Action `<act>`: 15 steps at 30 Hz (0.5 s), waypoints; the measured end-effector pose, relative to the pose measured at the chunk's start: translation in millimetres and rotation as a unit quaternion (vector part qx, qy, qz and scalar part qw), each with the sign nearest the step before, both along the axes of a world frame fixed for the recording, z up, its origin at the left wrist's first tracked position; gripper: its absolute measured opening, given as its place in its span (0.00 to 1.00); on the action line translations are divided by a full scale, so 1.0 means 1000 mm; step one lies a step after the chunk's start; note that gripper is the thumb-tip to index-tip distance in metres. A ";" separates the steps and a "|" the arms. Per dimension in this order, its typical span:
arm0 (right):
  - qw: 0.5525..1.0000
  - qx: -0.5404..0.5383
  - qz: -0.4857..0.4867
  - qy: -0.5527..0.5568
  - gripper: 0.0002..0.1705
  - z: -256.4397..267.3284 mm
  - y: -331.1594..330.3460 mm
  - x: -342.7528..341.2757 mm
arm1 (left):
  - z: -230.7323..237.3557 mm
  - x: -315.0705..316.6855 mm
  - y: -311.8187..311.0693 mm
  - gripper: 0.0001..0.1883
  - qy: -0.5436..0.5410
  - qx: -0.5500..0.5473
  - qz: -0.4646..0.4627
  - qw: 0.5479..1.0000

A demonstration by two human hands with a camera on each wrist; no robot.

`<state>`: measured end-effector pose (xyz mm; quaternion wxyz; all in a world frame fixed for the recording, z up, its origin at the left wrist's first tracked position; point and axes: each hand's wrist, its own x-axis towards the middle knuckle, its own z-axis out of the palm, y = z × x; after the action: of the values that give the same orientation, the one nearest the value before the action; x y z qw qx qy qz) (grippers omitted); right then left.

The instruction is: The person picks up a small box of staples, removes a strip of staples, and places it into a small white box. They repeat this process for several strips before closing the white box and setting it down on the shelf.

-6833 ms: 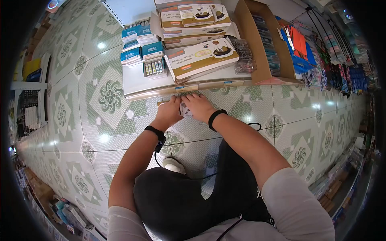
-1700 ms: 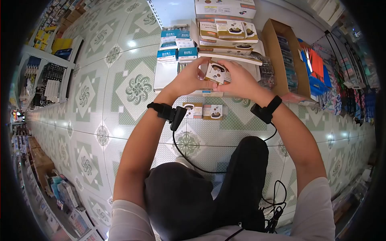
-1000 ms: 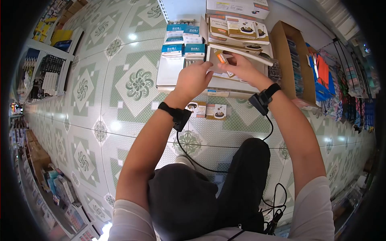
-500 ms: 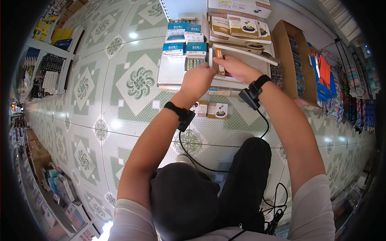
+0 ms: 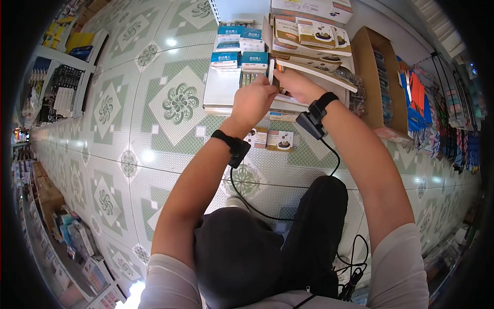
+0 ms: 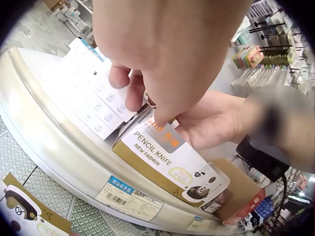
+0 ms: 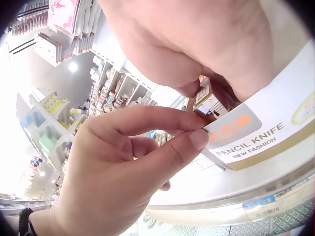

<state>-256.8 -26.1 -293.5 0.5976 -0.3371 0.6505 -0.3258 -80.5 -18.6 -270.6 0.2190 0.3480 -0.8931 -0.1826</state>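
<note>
On the low white shelf an open carton printed PENCIL KNIFE [image 6: 155,160] lies with its lid [image 5: 329,76] raised. At its left end my left hand [image 5: 253,100] pinches the near wall; in the right wrist view the thumb is outside and the index finger at the inner edge. My right hand [image 5: 298,85] reaches into that end from the right. It grips a small brown-and-white box [image 7: 210,101], mostly hidden by its fingers. Two small printed boxes, a left one [image 5: 259,137] and a right one [image 5: 280,140], lie on the floor before the shelf.
Stacked blue-and-white boxes [image 5: 239,44] stand left of the carton. More pencil knife cartons [image 5: 311,38] are piled behind it. To the right is a tall cardboard tray [image 5: 368,77] of packaged goods. A black cable [image 5: 257,211] runs from the left wrist camera.
Both hands have risen from the floor to the carton. The small box was turned on edge, showing its orange end, and has gone down into the carton's left end; the left hand has moved to the wall.
</note>
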 end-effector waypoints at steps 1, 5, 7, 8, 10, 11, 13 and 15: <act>1.000 0.003 0.005 0.007 0.20 -0.003 -0.002 0.000 | -0.001 0.000 0.001 0.04 0.010 -0.001 0.008 1.000; 0.996 -0.021 -0.084 0.003 0.18 -0.002 0.003 0.007 | -0.003 0.003 0.002 0.04 0.045 0.008 0.002 0.999; 0.996 -0.032 -0.069 0.034 0.19 0.008 0.007 0.010 | -0.002 0.003 0.002 0.04 0.059 0.023 0.000 0.998; 0.995 -0.044 -0.056 0.065 0.19 0.014 0.008 0.011 | -0.002 0.003 0.001 0.04 0.059 0.023 0.000 0.998; 0.996 -0.044 -0.052 0.062 0.19 0.003 0.006 0.008 | -0.002 0.004 0.002 0.05 0.053 0.035 0.011 0.998; 0.996 -0.044 -0.049 0.059 0.19 -0.002 0.006 0.007 | -0.002 0.004 0.002 0.05 0.053 0.035 0.011 0.998; 0.996 -0.057 -0.043 0.060 0.18 0.013 0.012 0.009 | 0.001 0.004 0.002 0.07 0.054 0.053 0.024 0.997; 0.995 -0.070 -0.037 0.061 0.18 0.021 0.015 0.011 | 0.000 0.005 0.002 0.07 0.055 0.046 0.019 0.997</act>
<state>-245.5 -10.9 -272.9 0.5193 -0.3729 0.6734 -0.3711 -75.6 -16.6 -270.8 0.2543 0.3640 -0.8637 -0.2384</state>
